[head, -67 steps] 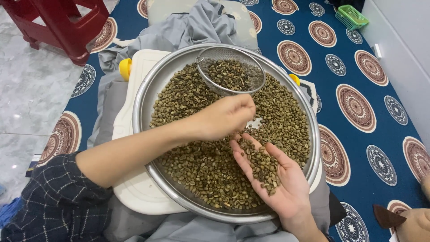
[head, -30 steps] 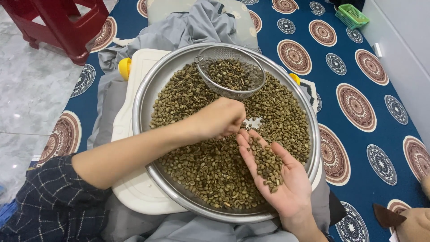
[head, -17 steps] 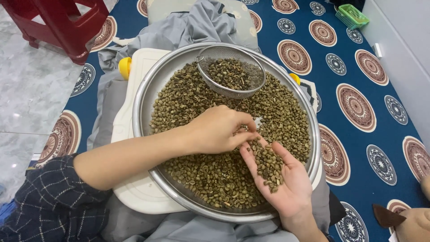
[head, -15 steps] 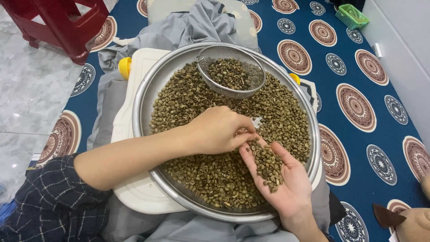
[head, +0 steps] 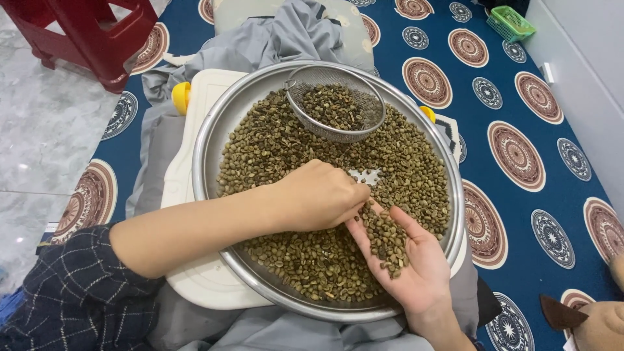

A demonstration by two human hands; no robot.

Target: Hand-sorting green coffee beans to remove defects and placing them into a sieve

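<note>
Her right hand [head: 406,257] lies palm up and flat open over the round steel tray [head: 214,130] at about five o'clock, cupping a small heap of green beans [head: 385,235]. The left hand [head: 322,195] is curled, fingertips pinching into that heap. A mesh strainer [head: 335,110] sits at twelve o'clock.

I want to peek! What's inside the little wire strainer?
The wire strainer holds a pile of dark beans; its mesh bottom beneath them is covered.
</note>
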